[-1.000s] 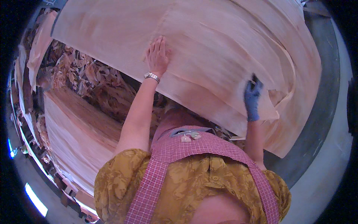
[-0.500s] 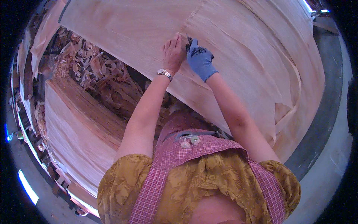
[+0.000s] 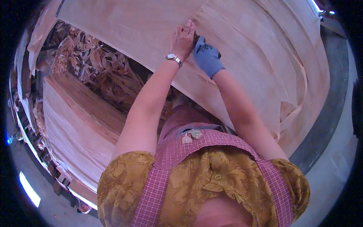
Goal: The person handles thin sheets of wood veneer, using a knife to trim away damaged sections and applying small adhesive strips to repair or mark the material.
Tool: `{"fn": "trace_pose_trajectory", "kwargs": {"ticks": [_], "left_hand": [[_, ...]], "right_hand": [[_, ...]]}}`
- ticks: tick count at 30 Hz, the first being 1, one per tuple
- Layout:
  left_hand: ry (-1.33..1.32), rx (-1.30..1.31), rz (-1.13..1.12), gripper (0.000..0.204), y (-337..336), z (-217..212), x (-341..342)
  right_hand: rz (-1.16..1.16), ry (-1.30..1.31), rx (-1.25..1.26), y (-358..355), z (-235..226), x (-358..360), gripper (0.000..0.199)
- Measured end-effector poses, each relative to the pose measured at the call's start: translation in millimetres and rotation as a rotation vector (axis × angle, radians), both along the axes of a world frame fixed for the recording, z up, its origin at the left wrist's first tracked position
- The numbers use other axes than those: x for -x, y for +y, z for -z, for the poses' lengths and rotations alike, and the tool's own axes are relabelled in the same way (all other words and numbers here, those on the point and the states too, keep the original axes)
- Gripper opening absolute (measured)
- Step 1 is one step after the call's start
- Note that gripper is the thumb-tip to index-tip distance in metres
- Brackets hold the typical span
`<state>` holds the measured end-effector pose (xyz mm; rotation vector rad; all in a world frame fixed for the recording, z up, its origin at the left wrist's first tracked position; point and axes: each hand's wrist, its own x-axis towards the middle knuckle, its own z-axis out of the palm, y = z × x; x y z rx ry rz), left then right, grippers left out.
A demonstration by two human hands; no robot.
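A wide, pale veneer sheet (image 3: 249, 64) lies spread in front of me. My left hand (image 3: 183, 38) is bare, with a metal watch on the wrist. Its fingers are curled and pinch the edge of an overlapping layer of veneer at a seam (image 3: 211, 15). My right hand (image 3: 206, 57) wears a blue glove and rests right beside the left, touching it. It grips a small dark tool (image 3: 196, 38) whose tip sits against the seam. Both forearms reach up from my chest, over a pink checked apron.
Left of the sheet lies a heap of curled veneer scraps (image 3: 94, 68). Below it is a thick stack of veneer sheets (image 3: 75, 125). The sheet's right edge has a torn, folded flap (image 3: 291, 109). A dark rim and grey floor (image 3: 332, 151) run along the right.
My gloved right hand swung from the sheet's lower right edge up to the seam beside my left hand. The left hand went from lying flat to pinching the veneer edge.
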<state>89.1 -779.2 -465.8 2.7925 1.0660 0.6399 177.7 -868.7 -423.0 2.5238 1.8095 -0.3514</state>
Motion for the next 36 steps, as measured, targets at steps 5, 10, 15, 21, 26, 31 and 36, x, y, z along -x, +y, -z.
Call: {"fn": "trace_pose_trajectory", "kwargs": {"ticks": [5, 10, 15, 21, 26, 31, 36], "left_hand": [[-0.002, -0.093, -0.029, 0.044, 1, 12, -7], [-0.029, -0.148, 0.024, 0.038, 10, 32, -10], [0.175, -0.194, 0.033, 0.037, 10, 21, -10], [0.16, -0.07, 0.088, 0.046, 16, 7, -9], [0.245, 0.042, 0.042, 0.072, -48, -12, -61], [0.421, 0.116, 0.153, 0.095, -96, -51, -78], [0.441, 0.103, 0.085, 0.097, -97, -51, -79]], "right_hand": [[0.045, 0.052, 0.106, -70, 3, 29, 0.025], [0.009, 0.047, 0.277, -137, -16, 32, 0.033], [-0.107, -0.007, 0.312, -182, -41, -9, 0.032], [-0.172, 0.091, 0.399, -229, -39, -68, 0.032], [-0.213, 0.045, 0.18, -246, -13, -74, 0.024], [-0.244, 0.06, 0.228, -286, -36, -105, 0.025], [-0.185, 0.248, -0.011, -373, -47, -167, 0.02]]}}
